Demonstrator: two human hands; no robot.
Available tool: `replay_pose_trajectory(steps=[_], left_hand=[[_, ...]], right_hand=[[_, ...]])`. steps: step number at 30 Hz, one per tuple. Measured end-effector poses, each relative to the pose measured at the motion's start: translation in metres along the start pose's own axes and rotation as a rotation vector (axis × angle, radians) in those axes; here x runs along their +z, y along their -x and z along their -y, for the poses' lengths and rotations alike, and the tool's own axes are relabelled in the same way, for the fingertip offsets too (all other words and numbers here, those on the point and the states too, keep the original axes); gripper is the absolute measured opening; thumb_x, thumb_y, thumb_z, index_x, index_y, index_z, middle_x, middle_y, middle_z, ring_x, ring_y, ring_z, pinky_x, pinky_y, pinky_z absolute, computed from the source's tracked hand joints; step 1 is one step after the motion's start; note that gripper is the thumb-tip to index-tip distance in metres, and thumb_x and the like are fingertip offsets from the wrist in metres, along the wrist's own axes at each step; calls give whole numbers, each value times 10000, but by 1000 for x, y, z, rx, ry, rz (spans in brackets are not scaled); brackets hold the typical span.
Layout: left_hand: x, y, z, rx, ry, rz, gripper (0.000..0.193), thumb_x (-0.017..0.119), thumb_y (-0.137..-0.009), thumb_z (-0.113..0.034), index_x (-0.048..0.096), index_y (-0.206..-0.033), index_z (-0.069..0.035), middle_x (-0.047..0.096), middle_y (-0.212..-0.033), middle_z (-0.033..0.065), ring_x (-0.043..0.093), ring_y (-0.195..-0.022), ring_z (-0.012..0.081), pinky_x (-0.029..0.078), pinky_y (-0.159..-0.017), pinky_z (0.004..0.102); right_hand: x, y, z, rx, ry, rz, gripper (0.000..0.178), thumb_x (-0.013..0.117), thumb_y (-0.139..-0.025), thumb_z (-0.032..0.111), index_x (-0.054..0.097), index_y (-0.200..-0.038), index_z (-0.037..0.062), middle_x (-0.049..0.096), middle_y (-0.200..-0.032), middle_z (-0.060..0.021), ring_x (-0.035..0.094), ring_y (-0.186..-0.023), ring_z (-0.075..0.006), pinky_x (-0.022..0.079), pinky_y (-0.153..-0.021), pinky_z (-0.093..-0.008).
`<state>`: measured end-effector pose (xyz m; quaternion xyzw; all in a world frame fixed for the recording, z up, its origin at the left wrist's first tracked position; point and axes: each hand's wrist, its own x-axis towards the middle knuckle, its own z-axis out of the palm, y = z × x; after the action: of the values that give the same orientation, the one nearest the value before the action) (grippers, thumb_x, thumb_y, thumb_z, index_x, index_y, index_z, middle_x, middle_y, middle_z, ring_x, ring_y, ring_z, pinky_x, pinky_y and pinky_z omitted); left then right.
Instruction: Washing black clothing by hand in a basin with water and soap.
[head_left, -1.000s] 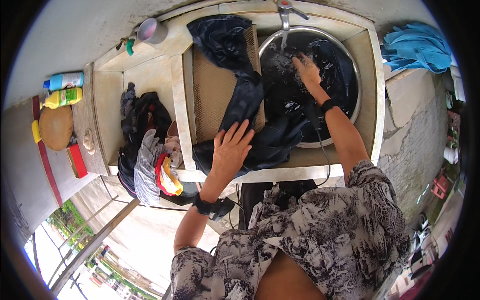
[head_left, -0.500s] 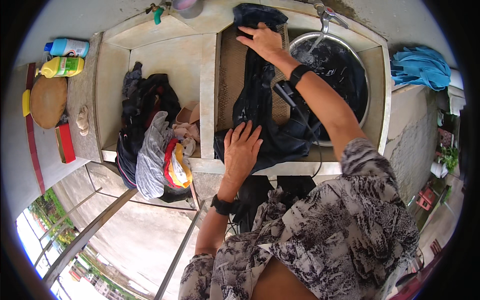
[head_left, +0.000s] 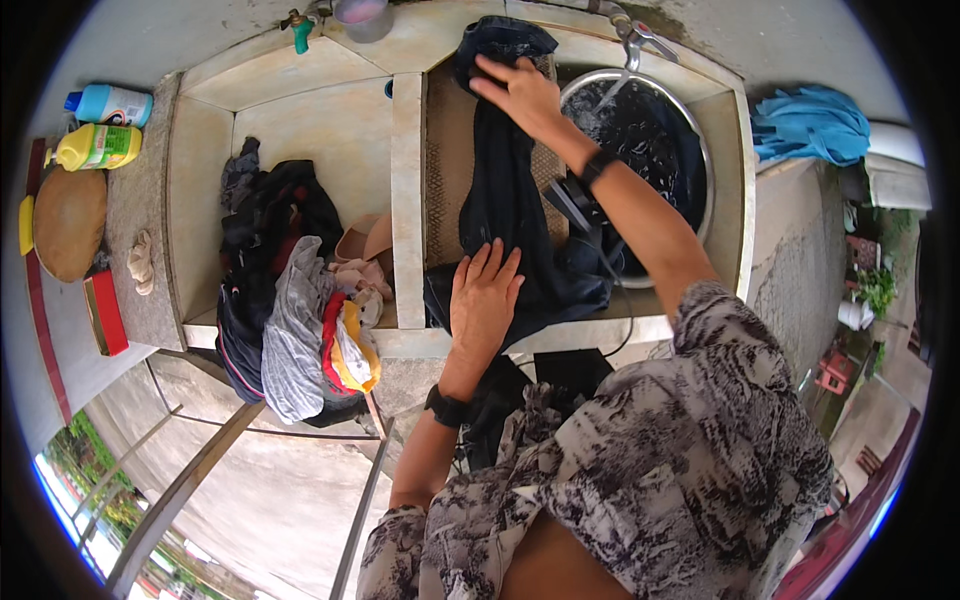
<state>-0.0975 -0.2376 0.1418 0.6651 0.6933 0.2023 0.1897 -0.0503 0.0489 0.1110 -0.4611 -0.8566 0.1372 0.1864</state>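
Note:
A wet dark garment (head_left: 497, 185), seemingly trousers, lies lengthwise over a ribbed washboard surface (head_left: 447, 150) in the right sink compartment. My left hand (head_left: 483, 305) rests flat on its near part, fingers stretched out. At the far end my right hand (head_left: 522, 97) has its fingers extended over the folded dark cloth; whether every fingertip touches is unclear. Beside my right forearm stands a round metal basin (head_left: 709, 190) with dark cloth in water. A tap (head_left: 634, 42) runs a stream into it. Neither hand grips anything.
The left compartment holds a heap of clothes (head_left: 295, 310), partly hanging over its front edge. Bottles (head_left: 108, 146), a round wooden board (head_left: 70, 222) and a red box (head_left: 105, 313) sit at far left. A blue cloth (head_left: 812, 125) lies at right. A black cable (head_left: 628, 300) hangs near my right arm.
The whole view has shifted slightly. My right hand has moved a little nearer along the far end of the garment. My left hand stays flat in the same place on the cloth.

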Motion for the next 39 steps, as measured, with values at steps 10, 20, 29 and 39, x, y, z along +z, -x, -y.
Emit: replay_pose_trajectory(steps=[10, 20, 29, 39], left_hand=[[15, -16, -2, 11, 0, -6, 393, 566, -888, -184, 551, -1271, -98, 560, -1288, 110, 492, -1218, 257, 344, -1063, 422], [-7, -95, 2, -355, 780, -27, 450, 439, -732, 122, 631, -1112, -26, 621, -919, 92, 542, -747, 159, 431, -687, 254], [-56, -184, -72, 47, 934, -402, 450, 376, -779, 161, 565, -1152, -5, 580, -1111, 42, 525, -934, 65, 396, -837, 177], [12, -219, 29, -200, 82, -214, 534, 608, -865, -258, 473, -1376, -181, 386, -1377, 193, 364, -1257, 401, 276, -1050, 507]], right_hand=[[7, 28, -11, -171, 119, -147, 403, 616, -848, 462, 617, -1228, 328, 549, -927, -120, 625, -778, -288, 526, -579, -401], [-12, 101, -101, 368, -237, -119, 611, 549, -873, 551, 444, -1379, 225, 575, -1168, -156, 591, -1050, -360, 489, -861, -447], [-35, 191, -186, 595, 122, 609, 589, 575, -854, 517, 529, -1314, 153, 579, -1260, -160, 574, -1134, -352, 473, -923, -456], [-29, 97, -182, 871, -1310, 247, 331, 465, -954, 260, 643, -1107, 27, 676, -1055, -118, 653, -952, -249, 488, -840, -338]])
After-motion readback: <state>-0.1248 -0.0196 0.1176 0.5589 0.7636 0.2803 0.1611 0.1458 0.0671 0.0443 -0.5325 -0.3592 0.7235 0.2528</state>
